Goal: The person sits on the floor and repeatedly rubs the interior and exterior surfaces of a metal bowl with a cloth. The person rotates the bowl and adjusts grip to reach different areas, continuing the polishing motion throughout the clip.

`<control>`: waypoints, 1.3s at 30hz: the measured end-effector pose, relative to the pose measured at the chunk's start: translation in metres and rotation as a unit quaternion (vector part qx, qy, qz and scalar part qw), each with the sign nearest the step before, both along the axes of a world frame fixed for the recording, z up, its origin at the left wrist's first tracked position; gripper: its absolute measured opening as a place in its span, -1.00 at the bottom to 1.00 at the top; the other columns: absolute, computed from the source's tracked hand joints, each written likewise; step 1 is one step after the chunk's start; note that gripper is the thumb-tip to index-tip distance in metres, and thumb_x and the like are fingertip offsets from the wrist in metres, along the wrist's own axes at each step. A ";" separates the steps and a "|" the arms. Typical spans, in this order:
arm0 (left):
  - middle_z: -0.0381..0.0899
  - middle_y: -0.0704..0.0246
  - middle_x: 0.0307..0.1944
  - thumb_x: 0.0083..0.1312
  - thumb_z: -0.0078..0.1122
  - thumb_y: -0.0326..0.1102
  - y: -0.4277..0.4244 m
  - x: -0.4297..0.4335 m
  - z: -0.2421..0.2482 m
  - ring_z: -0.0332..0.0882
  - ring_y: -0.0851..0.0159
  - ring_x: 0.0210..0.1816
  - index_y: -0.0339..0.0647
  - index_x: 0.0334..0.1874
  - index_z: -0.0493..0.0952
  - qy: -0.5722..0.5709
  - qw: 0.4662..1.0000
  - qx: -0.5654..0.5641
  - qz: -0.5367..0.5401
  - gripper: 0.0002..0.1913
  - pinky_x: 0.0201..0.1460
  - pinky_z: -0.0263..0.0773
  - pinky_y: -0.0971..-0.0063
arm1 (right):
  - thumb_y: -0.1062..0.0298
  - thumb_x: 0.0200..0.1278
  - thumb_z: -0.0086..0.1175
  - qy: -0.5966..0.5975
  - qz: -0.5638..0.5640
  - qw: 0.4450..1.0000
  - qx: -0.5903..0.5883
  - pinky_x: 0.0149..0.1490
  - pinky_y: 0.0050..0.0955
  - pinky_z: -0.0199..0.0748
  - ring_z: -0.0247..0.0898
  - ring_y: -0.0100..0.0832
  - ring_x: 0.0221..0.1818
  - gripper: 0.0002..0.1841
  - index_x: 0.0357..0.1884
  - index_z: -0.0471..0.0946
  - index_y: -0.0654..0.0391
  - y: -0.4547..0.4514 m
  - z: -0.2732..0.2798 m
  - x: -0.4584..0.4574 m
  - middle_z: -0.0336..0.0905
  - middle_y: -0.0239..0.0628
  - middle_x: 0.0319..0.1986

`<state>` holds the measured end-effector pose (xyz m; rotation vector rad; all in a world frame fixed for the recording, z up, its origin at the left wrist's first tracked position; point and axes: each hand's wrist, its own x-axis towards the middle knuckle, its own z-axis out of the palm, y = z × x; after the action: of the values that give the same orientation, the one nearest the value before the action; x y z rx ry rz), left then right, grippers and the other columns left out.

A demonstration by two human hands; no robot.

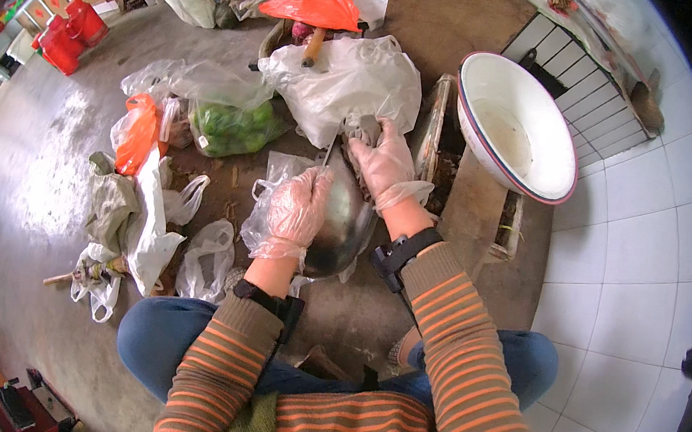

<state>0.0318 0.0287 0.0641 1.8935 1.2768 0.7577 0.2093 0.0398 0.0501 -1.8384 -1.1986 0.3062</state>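
My left hand (298, 207), in a clear plastic glove, is closed around one end of a thin metal strip (331, 144). Whether that is a blade or a rod I cannot tell. Also gloved, my right hand (385, 164) grips a bunched grey cloth (363, 129) near the strip's far end. Below both hands lies a rounded, shiny metal vessel (341, 225), partly hidden by my fingers and wrists. A large white plastic bag (353, 77) sits just beyond my fingertips. Crumpled clear plastic (266, 203) lies beside my left hand.
A white enamel basin (513, 123) with a dark rim rests to the right on a wooden board (474, 199). Left are a clear bag of green produce (234, 128), an orange bag (137, 138) and loose plastic bags (207, 264). A white tiled wall (639, 252) borders the right side.
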 end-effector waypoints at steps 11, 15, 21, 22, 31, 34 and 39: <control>0.66 -0.04 -0.27 0.51 -0.07 -0.02 -0.001 0.001 -0.003 0.63 -0.16 -0.17 -0.25 0.05 0.60 -0.022 1.000 -0.018 -0.010 -0.57 -0.09 0.47 0.11 | 0.39 -0.10 0.40 -0.121 0.156 0.979 0.051 0.15 -0.14 0.49 0.47 0.10 0.03 -0.35 0.14 0.41 0.03 -0.105 0.011 -0.057 0.49 -0.04 0.01; 0.65 -0.04 -0.27 0.50 -0.06 0.01 0.003 0.002 -0.008 0.61 -0.12 -0.17 -0.26 0.02 0.61 0.004 0.999 -0.038 0.022 -0.55 -0.08 0.46 0.15 | 0.24 0.09 0.32 -0.055 0.039 0.998 0.003 0.18 -0.19 0.47 0.50 0.02 0.06 -0.51 0.09 0.50 0.13 -0.033 0.021 -0.026 0.55 0.00 0.01; 0.65 0.17 -0.36 0.50 -0.05 0.07 0.014 0.004 -0.014 0.54 0.21 -0.31 -0.27 -0.05 0.64 -0.007 0.995 -0.042 0.090 -0.51 -0.09 0.43 0.30 | 0.22 0.09 0.30 -0.005 0.031 0.993 -0.110 0.18 -0.18 0.42 0.50 0.03 0.07 -0.54 0.04 0.55 0.16 0.028 0.022 -0.001 0.61 0.03 -0.05; 0.67 0.13 -0.33 0.50 -0.06 0.06 0.016 0.002 -0.015 0.57 0.17 -0.29 -0.28 -0.07 0.65 -0.024 0.995 -0.050 0.083 -0.51 -0.09 0.43 0.27 | 0.24 0.07 0.31 -0.009 0.042 0.995 -0.092 0.18 -0.18 0.42 0.50 0.03 0.06 -0.54 0.04 0.55 0.15 0.022 0.017 -0.006 0.61 0.02 -0.06; 0.63 -0.08 -0.31 0.48 -0.04 -0.01 0.011 -0.006 -0.016 0.61 -0.18 -0.22 -0.32 -0.10 0.62 -0.074 0.994 -0.068 0.050 -0.55 -0.13 0.45 0.14 | 0.33 -0.24 0.45 -0.122 0.205 0.966 0.095 0.12 -0.09 0.41 0.42 -0.02 -0.01 -0.28 0.12 0.47 -0.02 -0.114 -0.006 -0.070 0.49 -0.19 -0.04; 0.61 -0.07 -0.36 0.49 -0.05 0.00 0.009 -0.007 -0.017 0.57 -0.22 -0.25 -0.33 -0.09 0.61 -0.027 0.999 -0.018 0.043 -0.54 -0.17 0.44 0.10 | 0.35 -0.20 0.42 -0.124 0.171 0.968 0.136 0.06 -0.11 0.43 0.43 -0.01 -0.07 -0.31 0.12 0.47 -0.01 -0.110 -0.010 -0.069 0.47 -0.20 -0.07; 0.56 -0.08 -0.44 0.49 -0.05 -0.03 0.004 -0.017 -0.019 0.55 -0.21 -0.29 -0.31 -0.11 0.61 0.037 0.997 0.042 0.044 -0.57 -0.24 0.36 0.02 | 0.27 0.03 0.34 0.030 0.041 0.992 0.112 0.11 -0.16 0.47 0.52 0.02 -0.01 -0.53 0.04 0.54 0.10 -0.032 -0.004 -0.027 0.62 -0.02 -0.12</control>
<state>0.0149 0.0323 0.0454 1.9593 1.4008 0.8044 0.1819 0.0075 0.0456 -1.5789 -1.2176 0.2608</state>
